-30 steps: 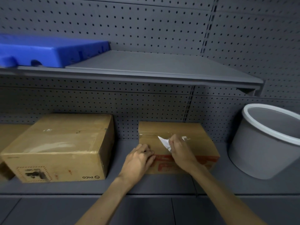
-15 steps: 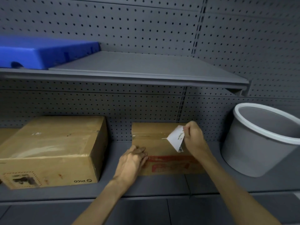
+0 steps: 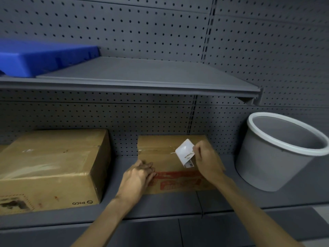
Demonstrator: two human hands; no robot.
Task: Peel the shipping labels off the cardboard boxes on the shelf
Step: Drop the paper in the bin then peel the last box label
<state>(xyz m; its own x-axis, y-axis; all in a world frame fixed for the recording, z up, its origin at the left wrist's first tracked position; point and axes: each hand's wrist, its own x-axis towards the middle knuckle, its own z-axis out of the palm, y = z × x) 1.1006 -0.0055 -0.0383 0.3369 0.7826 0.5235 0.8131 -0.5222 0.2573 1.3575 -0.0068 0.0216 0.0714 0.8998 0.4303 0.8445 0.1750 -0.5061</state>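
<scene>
Label lifted higher off small box, right hand pinching, left hand bracing

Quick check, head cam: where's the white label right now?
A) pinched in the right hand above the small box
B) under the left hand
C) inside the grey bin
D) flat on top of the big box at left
A: the right hand pinches the white label, lifted and curled above the small box, while the left hand presses on that box's front edge; the grey bin stands off to the right.
</scene>
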